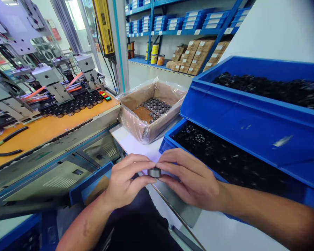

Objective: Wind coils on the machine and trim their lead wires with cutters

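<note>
Between both hands, above my lap, is a small round dark part with a grey metallic rim [154, 172]. My left hand [128, 177] pinches its left side, thumb below and fingers on top. From the right, my right hand [191, 176] grips the same part the same way, so the fingertips of both hands nearly meet over it. Fingers cover most of its top, and its exact kind is not clear. Just beyond my right hand, a lower blue bin [170, 141] holds many black plastic pieces.
An upper blue bin [251, 122] of black parts is stacked over the lower one. A plastic-lined cardboard box [136, 127] contains many small round parts. At left, an orange workbench [49, 130] carries machine fixtures, a row of round parts and pliers [9, 137]. Shelves stand behind.
</note>
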Motion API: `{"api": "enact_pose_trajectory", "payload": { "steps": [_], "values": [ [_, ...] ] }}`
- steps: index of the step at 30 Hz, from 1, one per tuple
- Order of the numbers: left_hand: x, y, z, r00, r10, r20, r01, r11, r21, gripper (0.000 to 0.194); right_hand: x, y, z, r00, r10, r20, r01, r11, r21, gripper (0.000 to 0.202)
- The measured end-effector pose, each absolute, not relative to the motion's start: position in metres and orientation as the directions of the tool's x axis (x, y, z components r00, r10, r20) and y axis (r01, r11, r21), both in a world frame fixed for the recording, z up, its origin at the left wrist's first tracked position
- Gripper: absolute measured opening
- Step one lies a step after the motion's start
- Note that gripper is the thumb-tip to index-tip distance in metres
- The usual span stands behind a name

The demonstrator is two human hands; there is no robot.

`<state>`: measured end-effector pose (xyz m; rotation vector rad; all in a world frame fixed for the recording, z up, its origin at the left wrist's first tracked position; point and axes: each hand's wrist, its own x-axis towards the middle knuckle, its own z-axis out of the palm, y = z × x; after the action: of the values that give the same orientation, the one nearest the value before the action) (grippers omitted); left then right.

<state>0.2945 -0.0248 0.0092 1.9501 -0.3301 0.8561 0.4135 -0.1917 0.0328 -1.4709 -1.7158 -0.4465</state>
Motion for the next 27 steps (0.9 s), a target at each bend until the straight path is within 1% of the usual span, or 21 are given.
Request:
{"api": "enact_pose_trajectory", "payload": {
  "steps": [2,5,7,8,10,11,12,14,16,19,20,21,24,25,26,27],
  "values": [
    [0.294,-0.027,0.010,0.682,0.090,0.726,-0.561,-0.573,0.598,0.030,0.411,-0.191,0.032,0.007,0.670,0.743,0.930,0.268,-0.250,0.019],
    [0.293,-0.031,0.008,0.669,0.114,0.735,-0.531,-0.618,0.580,0.025,0.410,-0.190,0.029,0.022,0.698,0.715,0.922,0.261,-0.284,0.020],
    [0.295,-0.023,0.009,0.672,0.115,0.731,-0.493,-0.667,0.558,0.023,0.417,-0.191,0.027,0.031,0.711,0.702,0.949,0.200,-0.245,0.024],
    [0.297,-0.013,0.011,0.666,0.112,0.738,-0.461,-0.716,0.525,0.022,0.423,-0.192,0.027,0.035,0.713,0.700,0.968,0.151,-0.202,0.027],
    [0.305,0.020,0.023,0.647,0.140,0.750,-0.311,-0.849,0.427,0.019,0.443,-0.196,0.028,0.027,0.701,0.713,0.995,0.048,-0.086,0.030],
    [0.309,0.042,0.030,0.645,0.189,0.740,-0.169,-0.910,0.379,0.018,0.456,-0.199,0.028,0.016,0.689,0.725,1.000,0.003,-0.025,0.029],
    [0.314,0.066,0.039,0.652,0.266,0.710,0.005,-0.938,0.347,0.019,0.470,-0.202,0.029,0.009,0.680,0.733,0.999,-0.043,0.028,0.026],
    [0.324,0.114,0.053,0.701,0.442,0.560,0.333,-0.897,0.292,0.018,0.498,-0.209,0.025,0.004,0.673,0.740,0.987,-0.120,0.104,0.018],
    [0.332,0.154,0.061,0.691,0.523,0.500,0.448,-0.852,0.273,0.018,0.524,-0.217,0.016,-0.006,0.683,0.730,0.982,-0.132,0.132,0.010],
    [0.339,0.189,0.061,0.670,0.582,0.461,0.521,-0.811,0.267,0.020,0.555,-0.226,-0.004,-0.098,0.726,0.681,0.988,-0.009,0.151,0.003],
    [0.339,0.193,0.061,0.661,0.599,0.453,0.543,-0.798,0.263,0.023,0.563,-0.228,-0.011,-0.130,0.745,0.654,0.989,0.049,0.140,0.005],
    [0.340,0.192,0.061,0.650,0.612,0.449,0.563,-0.786,0.255,0.027,0.569,-0.231,-0.018,-0.154,0.773,0.615,0.988,0.121,0.095,0.009],
    [0.349,0.167,0.065,0.655,0.611,0.445,0.589,-0.782,0.205,0.036,0.578,-0.238,-0.038,-0.240,0.834,0.497,0.927,0.349,-0.138,0.021],
    [0.358,0.151,0.066,0.682,0.590,0.433,0.576,-0.798,0.179,0.037,0.577,-0.242,-0.045,-0.233,0.859,0.456,0.911,0.356,-0.206,0.025],
    [0.371,0.133,0.068,0.726,0.554,0.407,0.544,-0.825,0.152,0.036,0.575,-0.246,-0.052,-0.167,0.897,0.409,0.922,0.289,-0.256,0.030],
    [0.387,0.113,0.068,0.785,0.504,0.360,0.495,-0.860,0.126,0.033,0.572,-0.251,-0.060,-0.032,0.933,0.359,0.948,0.143,-0.285,0.032]
  ]
}}
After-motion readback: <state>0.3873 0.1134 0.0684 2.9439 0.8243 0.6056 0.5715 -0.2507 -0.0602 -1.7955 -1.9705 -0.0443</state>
